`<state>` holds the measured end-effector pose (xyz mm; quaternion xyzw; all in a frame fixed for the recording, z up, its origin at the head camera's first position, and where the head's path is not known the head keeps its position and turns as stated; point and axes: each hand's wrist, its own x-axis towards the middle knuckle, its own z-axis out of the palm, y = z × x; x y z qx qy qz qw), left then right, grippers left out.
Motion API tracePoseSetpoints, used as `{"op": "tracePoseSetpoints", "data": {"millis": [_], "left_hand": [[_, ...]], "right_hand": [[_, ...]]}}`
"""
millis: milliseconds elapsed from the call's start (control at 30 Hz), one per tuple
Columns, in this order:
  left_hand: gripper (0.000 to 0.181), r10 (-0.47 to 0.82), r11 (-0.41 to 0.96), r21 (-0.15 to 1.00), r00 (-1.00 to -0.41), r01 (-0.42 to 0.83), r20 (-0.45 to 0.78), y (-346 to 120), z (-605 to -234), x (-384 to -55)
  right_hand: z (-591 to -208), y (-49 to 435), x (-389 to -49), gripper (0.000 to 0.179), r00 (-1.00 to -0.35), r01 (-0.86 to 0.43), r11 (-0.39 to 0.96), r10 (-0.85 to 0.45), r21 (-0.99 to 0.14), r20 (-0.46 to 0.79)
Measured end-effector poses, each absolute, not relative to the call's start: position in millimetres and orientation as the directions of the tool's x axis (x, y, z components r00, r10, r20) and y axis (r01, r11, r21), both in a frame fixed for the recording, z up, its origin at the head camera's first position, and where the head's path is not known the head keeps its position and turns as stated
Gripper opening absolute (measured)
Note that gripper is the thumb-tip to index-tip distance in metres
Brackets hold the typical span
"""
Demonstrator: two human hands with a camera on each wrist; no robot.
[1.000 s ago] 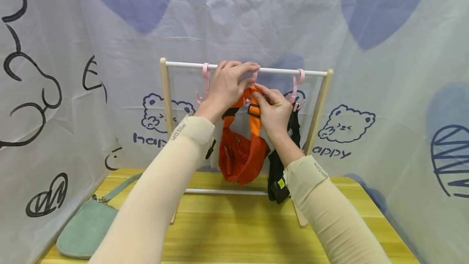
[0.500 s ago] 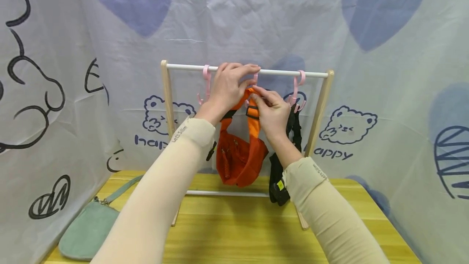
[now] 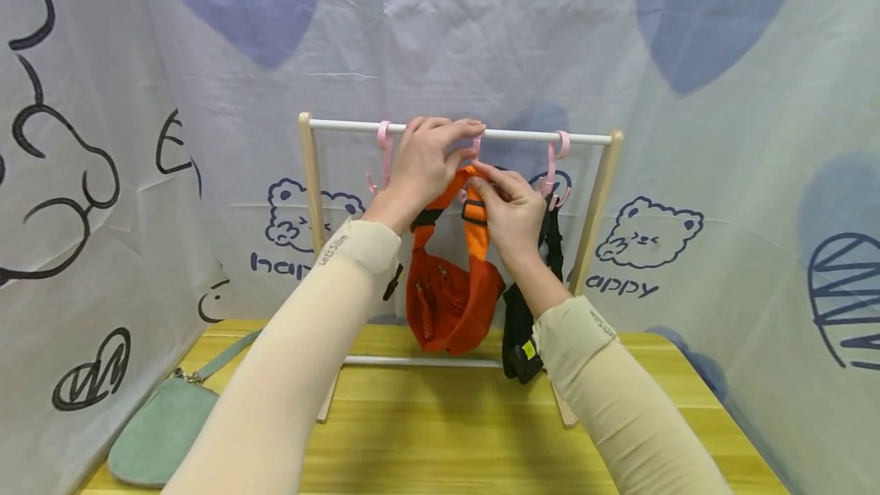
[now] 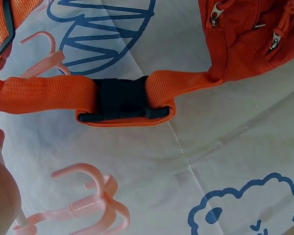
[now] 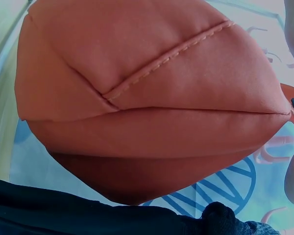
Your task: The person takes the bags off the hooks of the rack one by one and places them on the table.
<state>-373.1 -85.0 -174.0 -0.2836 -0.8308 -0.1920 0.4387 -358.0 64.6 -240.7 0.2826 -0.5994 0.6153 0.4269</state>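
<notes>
An orange waist bag (image 3: 450,304) hangs from its webbing strap in front of the rack, clear of the table. My right hand (image 3: 516,208) pinches the top of that strap (image 3: 477,235) between thumb and fingers, close under the middle pink hook (image 3: 477,145). Over the white bar, my left hand (image 3: 433,155) has thumb and fingertips around the upper part of the same hook. The left wrist view shows the strap's black buckle (image 4: 122,98) fastened. In the right wrist view, the bag's body (image 5: 152,122) fills most of the picture.
Pink hooks hang on the bar at left (image 3: 385,147) and right (image 3: 553,163). A black bag (image 3: 520,334) hangs at the right hook. On the table's left lies a green pouch (image 3: 161,426). Wooden posts (image 3: 598,205) hold the rack, with a patterned cloth (image 3: 440,29) behind.
The orange bag hangs slightly lower and a little further left than a second ago. Both hands keep nearly the same places at the middle hook and the strap.
</notes>
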Motion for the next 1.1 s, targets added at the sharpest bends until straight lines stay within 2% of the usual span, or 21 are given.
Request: {"op": "tracePoseSetpoints", "data": {"millis": [367,533,733,967,1100], "left_hand": [[0.036,0.275,0.771,0.137,-0.52,0.621,0.809,-87.4,-170.6,-371.7],[0.038,0.289,0.767,0.139,-0.531,0.626,0.797,-93.3,-171.3,-370.2],[0.045,0.362,0.778,0.071,-0.538,0.624,0.762,-105.1,-171.0,-367.8],[0.056,0.401,0.785,0.011,-0.521,0.62,0.753,-113.3,-175.6,-367.4],[0.056,0.386,0.759,0.016,-0.47,0.651,0.793,-117.4,-183.8,-367.6]], "right_hand": [[-228.8,64.4,-322.5,0.021,-0.502,-0.85,0.087,0.171,-0.52,0.848],[-237.0,67.3,-334.2,0.022,-0.508,-0.848,0.073,0.171,-0.525,0.844],[-242.8,69.6,-342.1,0.021,-0.512,-0.85,0.046,0.165,-0.525,0.843],[-243.9,71.6,-339.4,0.021,-0.47,-0.879,0.0,0.172,-0.477,0.866],[-244.4,73.3,-338.8,0.02,-0.459,-0.885,-0.011,0.174,-0.465,0.871]]}}
